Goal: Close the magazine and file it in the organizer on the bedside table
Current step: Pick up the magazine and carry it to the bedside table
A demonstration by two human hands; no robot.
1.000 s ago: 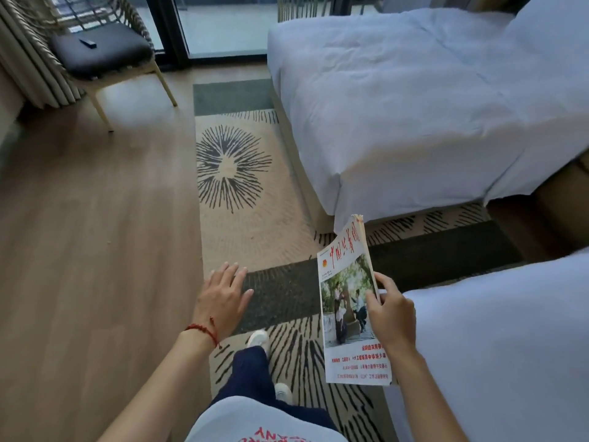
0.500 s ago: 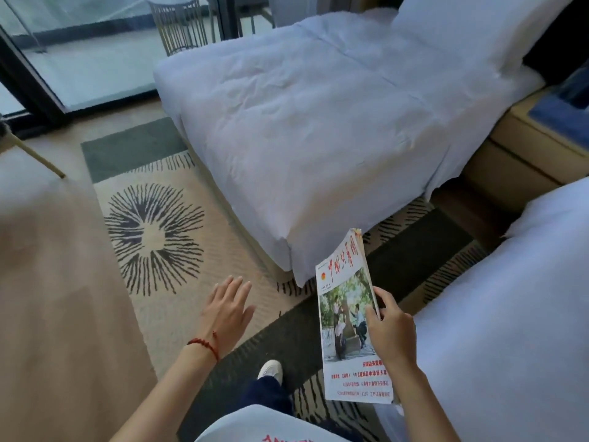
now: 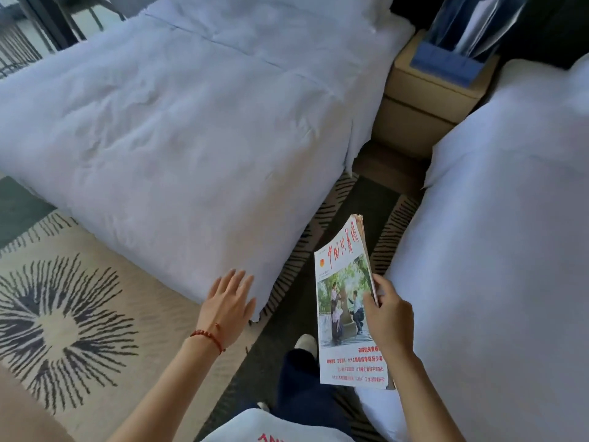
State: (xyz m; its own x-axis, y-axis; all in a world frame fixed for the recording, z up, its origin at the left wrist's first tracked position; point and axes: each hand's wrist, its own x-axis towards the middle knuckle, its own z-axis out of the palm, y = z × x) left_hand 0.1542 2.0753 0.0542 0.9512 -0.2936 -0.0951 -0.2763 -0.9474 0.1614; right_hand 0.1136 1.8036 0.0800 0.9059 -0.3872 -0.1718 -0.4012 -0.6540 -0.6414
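The magazine [image 3: 342, 301] is closed, with a white cover, red title characters and a photo of people. My right hand [image 3: 390, 317] grips it by its right edge and holds it over the gap between two beds. My left hand [image 3: 229, 303] is open with fingers spread, empty, near the corner of the left bed. At the top right, the tan bedside table [image 3: 424, 100] stands between the beds. A blue organizer [image 3: 446, 63] with clear upright dividers rests on it, far beyond the magazine.
A white bed [image 3: 178, 122] fills the left and centre. A second white bed [image 3: 510, 250] runs along the right. Between them a narrow aisle of dark patterned rug [image 3: 360, 193] leads to the bedside table. My shoe [image 3: 304, 342] stands on the rug.
The view has swung right, from the window and chair toward the bedside table and organizer. My right hand keeps holding the closed magazine; my left hand stays open.
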